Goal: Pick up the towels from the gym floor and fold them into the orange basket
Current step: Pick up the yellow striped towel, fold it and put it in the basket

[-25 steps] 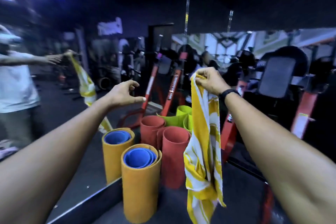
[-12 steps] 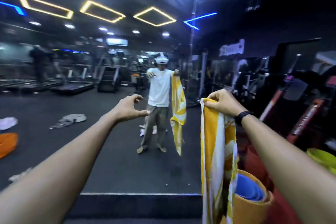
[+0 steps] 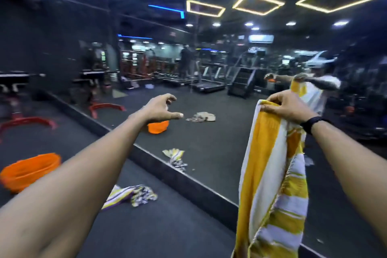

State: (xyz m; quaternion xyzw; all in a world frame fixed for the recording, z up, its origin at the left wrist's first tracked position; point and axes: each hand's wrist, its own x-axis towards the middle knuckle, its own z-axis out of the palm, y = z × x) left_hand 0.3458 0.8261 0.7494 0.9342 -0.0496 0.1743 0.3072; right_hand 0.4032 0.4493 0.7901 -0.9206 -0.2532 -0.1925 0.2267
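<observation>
My right hand (image 3: 287, 107) pinches the top edge of a yellow-and-white striped towel (image 3: 272, 176), which hangs straight down from it at the right. My left hand (image 3: 161, 109) is held out in the air at mid-frame, fingers loosely curled, holding nothing. The orange basket (image 3: 29, 172) sits on the dark floor at the far left. A crumpled purple, yellow and white striped towel (image 3: 134, 195) lies on the floor between the basket and the mirror wall.
A mirror wall runs diagonally with a raised dark base (image 3: 188, 182). It reflects the basket, floor towels, treadmills and a person in white holding the towel. Red-footed gym machines (image 3: 27, 121) stand at the left.
My view has swung left along the mirror, away from the rolled mats; the orange basket and the floor towel have come into sight. Both hands keep their pose, the right still holding the towel.
</observation>
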